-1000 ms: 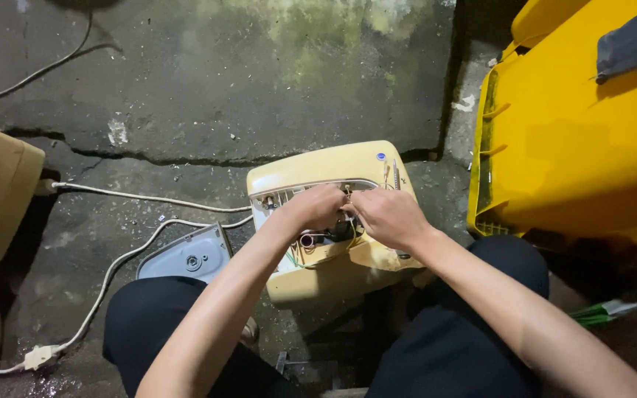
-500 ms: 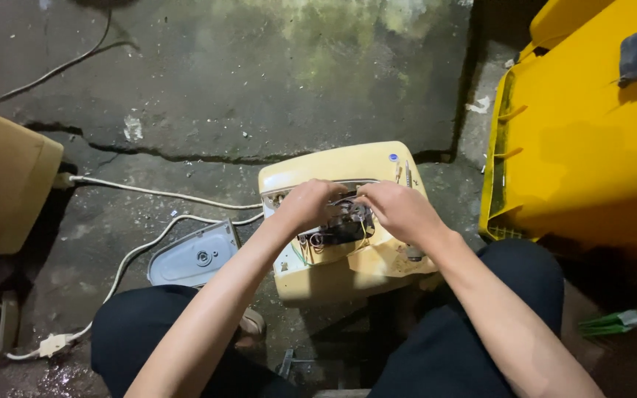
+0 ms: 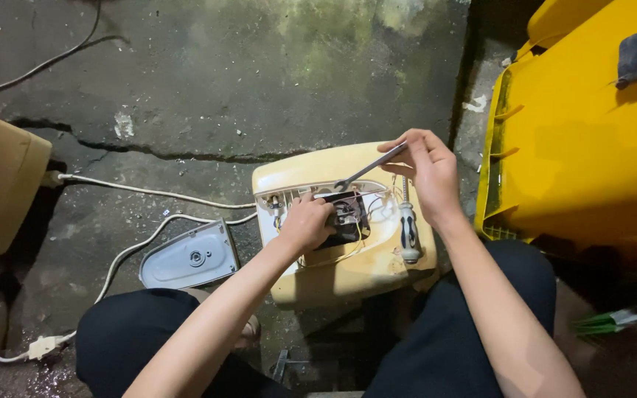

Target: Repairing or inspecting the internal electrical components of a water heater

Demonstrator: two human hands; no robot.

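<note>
The right hand (image 3: 429,173) has lifted away from the opening and is now pinching a small open-end wrench (image 3: 369,168), pointing toward eight o'clock. The left hand (image 3: 305,221) is gripping the dark internal mechanism (image 3: 348,214) inside the cream appliance housing (image 3: 311,166); a screwdriver (image 3: 408,225) is lying at three o'clock.

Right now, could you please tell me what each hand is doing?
Left hand: closed on the dark part inside the cream casing.
Right hand: holding a spanner.

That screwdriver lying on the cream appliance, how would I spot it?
Find the big yellow bin, then the opened cream appliance beside it on the concrete floor. The screwdriver lies loose on its right edge, under the right hand; unlike the flat spanner, it has a black-and-white handle.
</note>
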